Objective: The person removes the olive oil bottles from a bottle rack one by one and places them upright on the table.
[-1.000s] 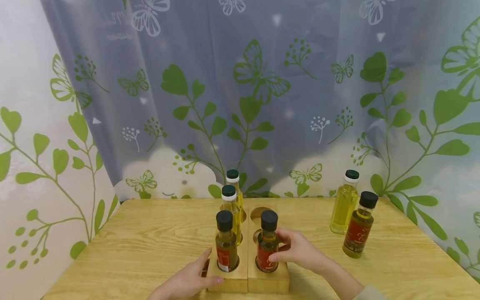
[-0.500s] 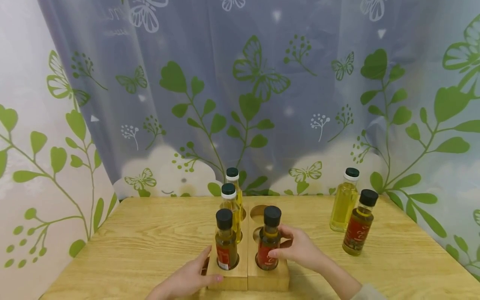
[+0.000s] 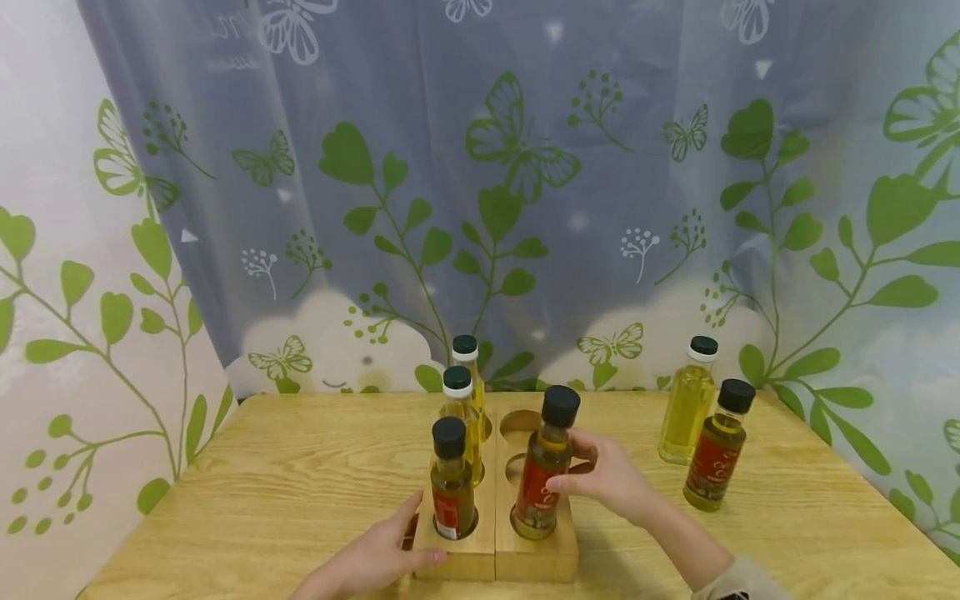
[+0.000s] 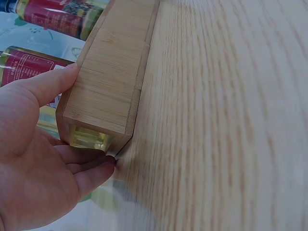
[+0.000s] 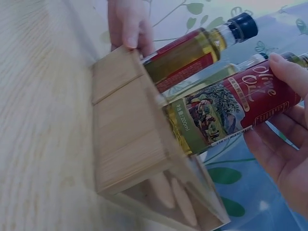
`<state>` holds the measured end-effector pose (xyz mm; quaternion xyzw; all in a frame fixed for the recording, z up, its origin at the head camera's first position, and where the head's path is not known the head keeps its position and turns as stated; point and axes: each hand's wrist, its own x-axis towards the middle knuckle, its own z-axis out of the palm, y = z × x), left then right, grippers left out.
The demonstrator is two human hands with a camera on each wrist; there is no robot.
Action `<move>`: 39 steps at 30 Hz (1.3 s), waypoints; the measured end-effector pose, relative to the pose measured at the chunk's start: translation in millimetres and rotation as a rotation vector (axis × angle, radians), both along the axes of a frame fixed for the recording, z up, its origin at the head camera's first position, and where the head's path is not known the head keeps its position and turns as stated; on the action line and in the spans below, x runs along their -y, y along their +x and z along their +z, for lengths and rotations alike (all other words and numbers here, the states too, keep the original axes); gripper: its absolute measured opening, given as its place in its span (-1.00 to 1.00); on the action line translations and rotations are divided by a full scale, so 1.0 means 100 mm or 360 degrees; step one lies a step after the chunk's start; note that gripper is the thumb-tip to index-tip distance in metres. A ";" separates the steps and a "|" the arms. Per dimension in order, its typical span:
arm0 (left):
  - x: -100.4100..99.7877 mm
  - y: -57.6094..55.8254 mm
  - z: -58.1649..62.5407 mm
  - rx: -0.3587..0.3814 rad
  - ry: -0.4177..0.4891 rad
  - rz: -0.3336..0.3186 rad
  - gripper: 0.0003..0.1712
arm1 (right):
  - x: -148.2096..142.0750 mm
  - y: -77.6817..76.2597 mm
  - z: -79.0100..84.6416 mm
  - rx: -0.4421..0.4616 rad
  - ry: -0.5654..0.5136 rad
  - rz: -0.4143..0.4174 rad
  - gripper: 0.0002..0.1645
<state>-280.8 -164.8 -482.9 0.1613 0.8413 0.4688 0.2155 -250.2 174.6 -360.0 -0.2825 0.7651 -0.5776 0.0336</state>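
My right hand (image 3: 611, 485) pinches an olive oil bottle (image 3: 540, 479) with a red label and black cap. The bottle leans slightly right, its base at the front right hole of a wooden bottle rack (image 3: 536, 568). In the right wrist view, most of the labelled bottle (image 5: 216, 108) shows above the rack's top. My left hand (image 3: 382, 546) grips the rack's front left corner, thumb on the front and fingers at the side, as the left wrist view also shows. Another red-labelled bottle (image 3: 452, 487) stands in the front left hole.
Behind it in the left row are two yellow oil bottles (image 3: 456, 408) with dark green caps. Open holes (image 3: 519, 423) show in the right row. On the table (image 3: 315, 467) at right stand a yellow oil bottle (image 3: 686, 408) and a red-labelled bottle (image 3: 714, 458). A patterned curtain (image 3: 420, 233) hangs behind.
My right hand has raised the olive oil bottle part way out of the front right hole, and it now tilts slightly right. The left hand has stayed on the rack.
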 end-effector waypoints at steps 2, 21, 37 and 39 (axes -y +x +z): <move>0.00 -0.01 -0.01 0.0011 0.0005 0.0002 0.28 | -0.02 0.00 0.04 -0.0022 -0.0011 -0.0011 -0.34; 0.05 -0.11 -0.15 0.0002 -0.0014 -0.0007 0.27 | -0.38 0.04 0.24 -0.0083 0.0006 -0.0189 -0.38; 0.04 -0.09 -0.14 -0.0003 -0.0005 -0.0007 0.27 | -0.78 0.13 0.20 -0.0054 0.0127 -0.0435 -0.31; 0.04 -0.08 -0.13 -0.0014 -0.0018 -0.0006 0.27 | -0.82 0.14 0.19 -0.0055 0.0146 -0.0466 -0.33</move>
